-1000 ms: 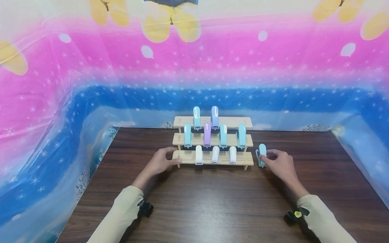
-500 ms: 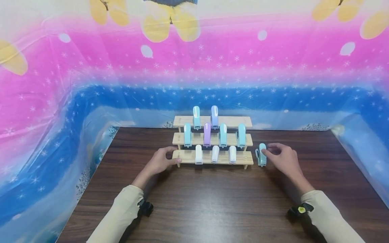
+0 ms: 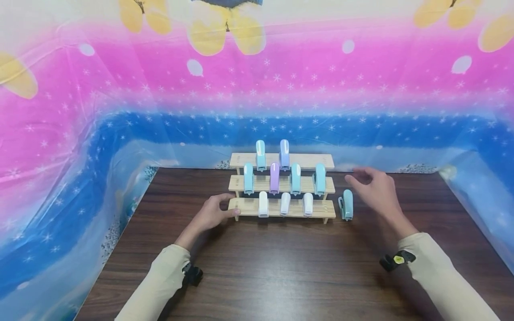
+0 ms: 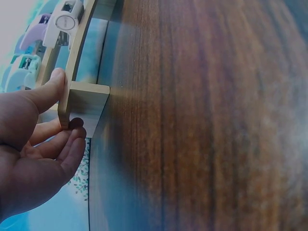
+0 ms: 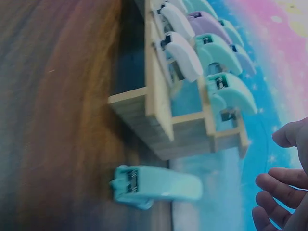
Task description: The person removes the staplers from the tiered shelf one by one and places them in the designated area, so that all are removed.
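A three-tier wooden display rack [image 3: 250,207] stands at the back of the table, bearing small staplers. My left hand [image 3: 213,212] grips the left end of its lowest shelf, thumb on top and fingers below, as the left wrist view shows. A teal stapler [image 3: 347,205] stands on the table just right of the rack. Behind and to the right of it, my right hand [image 3: 377,191] is raised, holding nothing, its fingers loosely bent and apart from the stapler. In the right wrist view, this teal stapler [image 5: 163,183] is plainly away from the fingers [image 5: 281,190].
Three white staplers [image 3: 285,204] sit on the lowest shelf. The middle shelf bears a purple stapler [image 3: 274,178] and several teal ones. On top stand a teal stapler [image 3: 260,155] and a lavender-blue one [image 3: 284,154]. A patterned cloth [image 3: 281,98] hangs behind the brown table [image 3: 281,267].
My right hand has let go of the teal stapler and moved back and up to the right. That stapler stays in place, and my left hand keeps its grip on the rack.
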A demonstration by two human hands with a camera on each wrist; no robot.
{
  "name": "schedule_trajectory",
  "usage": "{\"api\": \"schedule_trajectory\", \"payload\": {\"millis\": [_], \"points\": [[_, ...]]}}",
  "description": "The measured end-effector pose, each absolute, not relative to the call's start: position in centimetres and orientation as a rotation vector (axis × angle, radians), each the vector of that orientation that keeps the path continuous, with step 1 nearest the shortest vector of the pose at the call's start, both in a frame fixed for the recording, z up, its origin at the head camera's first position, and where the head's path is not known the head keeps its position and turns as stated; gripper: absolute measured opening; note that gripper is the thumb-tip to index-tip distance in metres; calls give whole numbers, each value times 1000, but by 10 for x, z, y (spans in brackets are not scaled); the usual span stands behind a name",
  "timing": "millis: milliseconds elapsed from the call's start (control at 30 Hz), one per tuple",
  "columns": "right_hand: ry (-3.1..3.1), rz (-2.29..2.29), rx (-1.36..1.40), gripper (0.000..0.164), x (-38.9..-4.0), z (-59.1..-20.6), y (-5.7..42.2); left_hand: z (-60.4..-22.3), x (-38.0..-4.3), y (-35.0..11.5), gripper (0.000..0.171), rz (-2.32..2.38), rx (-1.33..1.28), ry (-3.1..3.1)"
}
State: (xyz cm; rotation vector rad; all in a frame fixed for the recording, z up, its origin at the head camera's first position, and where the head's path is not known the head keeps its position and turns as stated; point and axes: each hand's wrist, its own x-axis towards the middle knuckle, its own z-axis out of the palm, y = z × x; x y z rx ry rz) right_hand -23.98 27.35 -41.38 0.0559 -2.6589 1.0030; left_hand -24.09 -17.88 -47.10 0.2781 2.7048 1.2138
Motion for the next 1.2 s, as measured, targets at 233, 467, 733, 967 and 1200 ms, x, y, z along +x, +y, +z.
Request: {"api": "schedule_trajectory", "payload": {"millis": [233,467,733,967,1200], "points": [[-2649,1053,124,64,-249,-398,257,-472,-241,-178,59,1215,273,2706],[-2623,1074,159,56,-255,-388,242,-472,-242,-177,60,1221,249,2700],[-2610,1138,197,56,-261,-379,225,-472,-241,-177,61,1218,237,2699],[-2611,1149,276,54,-272,-374,207,-472,-242,-177,61,1208,222,2707],[-2624,1118,338,52,-283,-370,186,-471,-242,-177,60,1208,220,2700]]}}
